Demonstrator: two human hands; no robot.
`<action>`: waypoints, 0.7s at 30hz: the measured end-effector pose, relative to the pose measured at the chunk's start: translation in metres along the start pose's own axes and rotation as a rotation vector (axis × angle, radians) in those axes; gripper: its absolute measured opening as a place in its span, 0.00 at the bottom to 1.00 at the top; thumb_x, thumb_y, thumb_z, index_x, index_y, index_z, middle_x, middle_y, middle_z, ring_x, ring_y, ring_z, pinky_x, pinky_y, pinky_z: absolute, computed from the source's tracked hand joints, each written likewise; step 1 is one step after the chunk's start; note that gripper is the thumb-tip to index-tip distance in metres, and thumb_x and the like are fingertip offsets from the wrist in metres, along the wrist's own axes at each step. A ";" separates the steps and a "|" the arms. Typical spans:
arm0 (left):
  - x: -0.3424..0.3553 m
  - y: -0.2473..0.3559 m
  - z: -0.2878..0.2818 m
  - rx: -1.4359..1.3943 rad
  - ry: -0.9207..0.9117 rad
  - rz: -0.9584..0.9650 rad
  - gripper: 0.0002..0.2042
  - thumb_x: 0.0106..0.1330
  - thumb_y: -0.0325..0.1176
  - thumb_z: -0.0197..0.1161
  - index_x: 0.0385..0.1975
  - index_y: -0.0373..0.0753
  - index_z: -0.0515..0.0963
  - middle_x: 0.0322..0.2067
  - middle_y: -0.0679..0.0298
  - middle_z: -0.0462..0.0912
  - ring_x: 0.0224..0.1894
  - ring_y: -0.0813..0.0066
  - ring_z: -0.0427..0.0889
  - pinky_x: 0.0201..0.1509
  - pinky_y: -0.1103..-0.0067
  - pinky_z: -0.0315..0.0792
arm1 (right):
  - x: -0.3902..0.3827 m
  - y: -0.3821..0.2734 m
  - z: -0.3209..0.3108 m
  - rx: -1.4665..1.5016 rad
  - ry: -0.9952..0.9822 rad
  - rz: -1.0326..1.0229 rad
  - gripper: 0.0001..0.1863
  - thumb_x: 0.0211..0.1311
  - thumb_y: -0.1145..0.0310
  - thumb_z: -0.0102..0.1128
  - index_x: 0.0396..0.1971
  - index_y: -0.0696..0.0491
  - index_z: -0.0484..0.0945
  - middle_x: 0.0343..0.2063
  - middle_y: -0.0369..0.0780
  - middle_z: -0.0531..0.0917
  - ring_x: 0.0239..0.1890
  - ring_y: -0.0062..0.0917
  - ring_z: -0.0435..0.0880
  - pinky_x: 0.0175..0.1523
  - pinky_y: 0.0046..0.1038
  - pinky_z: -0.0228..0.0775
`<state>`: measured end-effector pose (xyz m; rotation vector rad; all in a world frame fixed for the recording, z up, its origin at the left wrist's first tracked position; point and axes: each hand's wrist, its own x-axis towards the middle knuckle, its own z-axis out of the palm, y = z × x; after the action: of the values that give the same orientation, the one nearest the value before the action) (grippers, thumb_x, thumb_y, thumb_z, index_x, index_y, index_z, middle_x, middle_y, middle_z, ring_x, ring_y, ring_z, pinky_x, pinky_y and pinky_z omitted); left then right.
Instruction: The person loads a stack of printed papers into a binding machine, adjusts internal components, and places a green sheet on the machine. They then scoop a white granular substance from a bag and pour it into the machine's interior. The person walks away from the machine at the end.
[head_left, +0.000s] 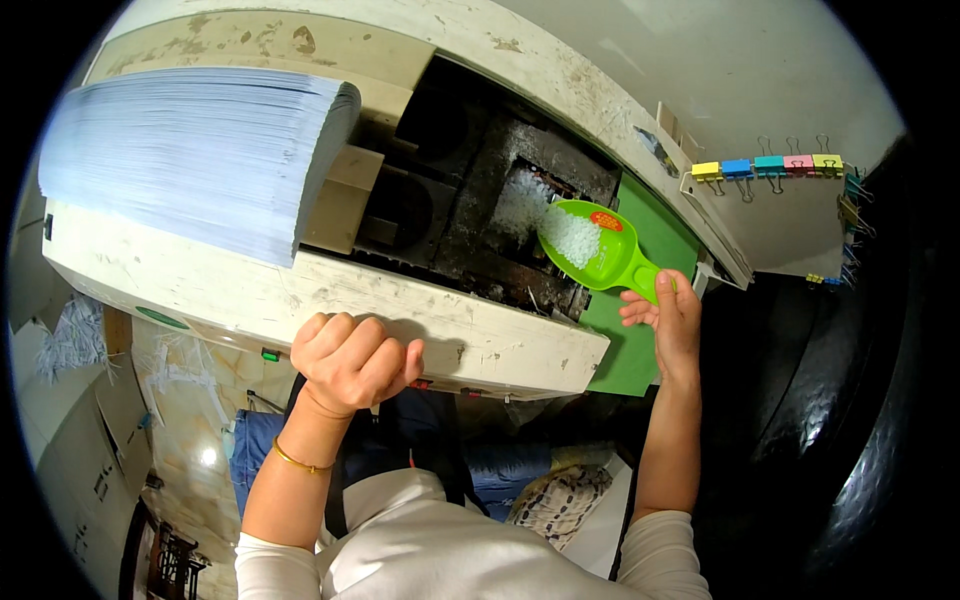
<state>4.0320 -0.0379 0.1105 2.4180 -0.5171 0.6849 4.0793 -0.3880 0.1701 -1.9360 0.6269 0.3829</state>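
Note:
Between the thumb and fingers of my right hand is the handle of a bright green plastic scoop. White pellets lie in its bowl, which tilts left over a dark, grimy recess in the machine. A heap of white pellets sits in that recess, right by the scoop's lip, its edges blurred. My left hand is curled into a fist at the front edge of the cream machine casing. Nothing shows sticking out of the fist.
A thick stack of white paper lies on the machine's left. Green board borders the recess on the right. Colourful binder clips line a panel at the far right. Blue denim cloth lies below the machine's front.

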 end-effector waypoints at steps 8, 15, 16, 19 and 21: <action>-0.003 0.001 0.000 -0.023 -0.022 -0.008 0.17 0.48 0.33 0.64 0.09 0.44 0.59 0.13 0.68 0.62 0.16 0.71 0.59 0.21 0.77 0.52 | -0.004 0.002 0.000 -0.013 -0.025 -0.004 0.19 0.71 0.58 0.41 0.42 0.63 0.67 0.27 0.51 0.81 0.23 0.30 0.82 0.28 0.28 0.76; -0.003 0.001 -0.001 -0.017 -0.025 -0.007 0.17 0.48 0.34 0.64 0.09 0.44 0.59 0.13 0.68 0.62 0.16 0.71 0.60 0.21 0.77 0.52 | -0.008 0.001 0.000 -0.032 -0.029 -0.007 0.19 0.71 0.59 0.41 0.41 0.63 0.67 0.26 0.51 0.81 0.23 0.30 0.82 0.28 0.28 0.76; -0.003 0.001 -0.001 -0.017 -0.024 -0.006 0.17 0.48 0.33 0.64 0.09 0.44 0.59 0.13 0.68 0.63 0.16 0.71 0.60 0.21 0.77 0.52 | -0.008 0.001 0.000 -0.037 -0.035 -0.013 0.19 0.71 0.59 0.41 0.41 0.63 0.67 0.26 0.51 0.81 0.22 0.30 0.82 0.28 0.28 0.76; -0.003 0.001 -0.001 -0.013 -0.022 -0.007 0.17 0.48 0.33 0.64 0.09 0.44 0.60 0.14 0.68 0.63 0.16 0.71 0.60 0.21 0.77 0.53 | -0.009 0.002 -0.002 -0.049 -0.045 -0.020 0.19 0.71 0.59 0.41 0.41 0.63 0.67 0.26 0.52 0.81 0.22 0.30 0.82 0.28 0.28 0.76; -0.003 0.001 -0.001 -0.014 -0.026 -0.007 0.17 0.48 0.33 0.64 0.10 0.44 0.60 0.14 0.68 0.64 0.16 0.71 0.60 0.21 0.77 0.53 | -0.009 0.002 -0.002 -0.052 -0.042 -0.013 0.18 0.71 0.60 0.41 0.41 0.63 0.67 0.26 0.52 0.81 0.22 0.30 0.82 0.28 0.28 0.76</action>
<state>4.0285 -0.0378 0.1096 2.4170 -0.5226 0.6456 4.0707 -0.3877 0.1743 -1.9760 0.5815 0.4346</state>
